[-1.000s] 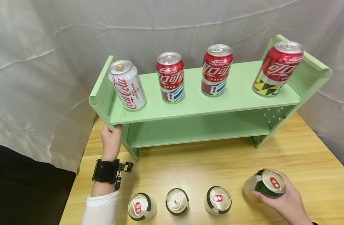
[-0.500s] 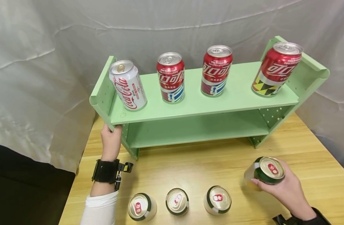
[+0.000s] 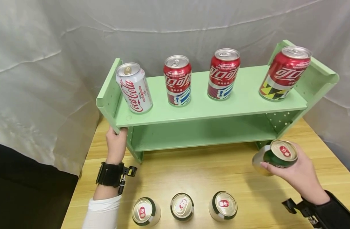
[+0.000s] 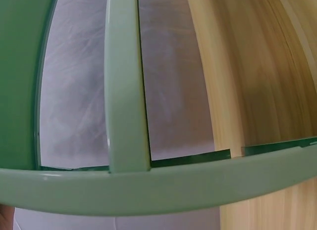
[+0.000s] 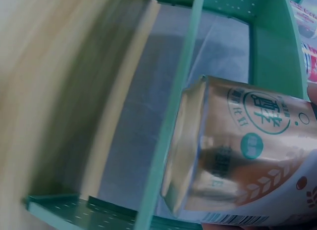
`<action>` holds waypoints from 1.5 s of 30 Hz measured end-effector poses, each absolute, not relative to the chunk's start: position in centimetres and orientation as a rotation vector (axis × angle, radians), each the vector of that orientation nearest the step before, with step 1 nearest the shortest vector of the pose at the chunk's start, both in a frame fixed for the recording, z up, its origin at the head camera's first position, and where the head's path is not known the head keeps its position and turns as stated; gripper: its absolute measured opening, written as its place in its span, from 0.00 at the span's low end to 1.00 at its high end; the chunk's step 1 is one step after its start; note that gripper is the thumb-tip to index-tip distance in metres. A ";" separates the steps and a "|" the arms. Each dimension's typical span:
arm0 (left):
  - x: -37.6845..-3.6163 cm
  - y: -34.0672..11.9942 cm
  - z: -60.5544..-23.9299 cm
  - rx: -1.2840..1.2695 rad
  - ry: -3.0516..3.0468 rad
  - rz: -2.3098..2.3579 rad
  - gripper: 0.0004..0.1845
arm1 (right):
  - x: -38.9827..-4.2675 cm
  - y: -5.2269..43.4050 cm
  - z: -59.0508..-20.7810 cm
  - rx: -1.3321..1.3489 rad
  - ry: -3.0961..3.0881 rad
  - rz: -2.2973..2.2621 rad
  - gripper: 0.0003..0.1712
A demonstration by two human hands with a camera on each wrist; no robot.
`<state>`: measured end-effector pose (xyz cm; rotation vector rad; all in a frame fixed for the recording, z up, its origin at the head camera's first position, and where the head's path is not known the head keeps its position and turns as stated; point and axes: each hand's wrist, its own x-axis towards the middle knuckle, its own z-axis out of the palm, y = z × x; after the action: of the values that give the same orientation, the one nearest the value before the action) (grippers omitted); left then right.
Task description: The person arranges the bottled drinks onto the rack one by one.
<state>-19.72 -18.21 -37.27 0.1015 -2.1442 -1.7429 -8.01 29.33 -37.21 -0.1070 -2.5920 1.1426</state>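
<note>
Four Coca-Cola cans (image 3: 178,81) stand on the green shelf's (image 3: 209,109) top. Three gold cans (image 3: 182,206) sit near. Right hand (image 3: 299,170) curls around a fourth gold can (image 3: 275,157), lifted at right. Left hand (image 3: 116,143) grips the shelf's left end

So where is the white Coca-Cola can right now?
In the head view, the white Coca-Cola can stands at the left end of the green shelf's top board, left of the three red cans and above the left hand.
</note>
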 end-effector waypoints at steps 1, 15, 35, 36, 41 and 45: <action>-19.7 -18.2 -37.3 0.107 -2.146 -1.744 0.19 | -8.3 29.4 -37.0 -0.094 -2.574 1.136 0.39; -19.9 -18.2 -37.1 0.111 -2.169 -1.707 0.18 | -11.8 30.0 -35.6 -0.136 -2.571 1.145 0.41; -19.8 -18.0 -37.1 0.123 -2.180 -1.703 0.18 | -15.1 31.2 -35.7 -0.192 -2.627 1.095 0.50; -19.7 -18.0 -37.2 0.123 -2.183 -1.704 0.18 | -15.3 31.3 -35.7 -0.191 -2.623 1.094 0.50; -19.7 -18.1 -37.4 0.124 -2.188 -1.701 0.18 | -16.0 31.2 -35.7 -0.134 -2.603 1.147 0.46; -19.8 -18.2 -37.4 0.133 -2.183 -1.706 0.19 | -16.8 31.0 -35.6 -0.046 -2.575 1.204 0.44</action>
<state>-19.75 -18.21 -37.36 0.1326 -2.1826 -1.7062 -16.81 31.01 -35.60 -0.0463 -2.5746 1.2042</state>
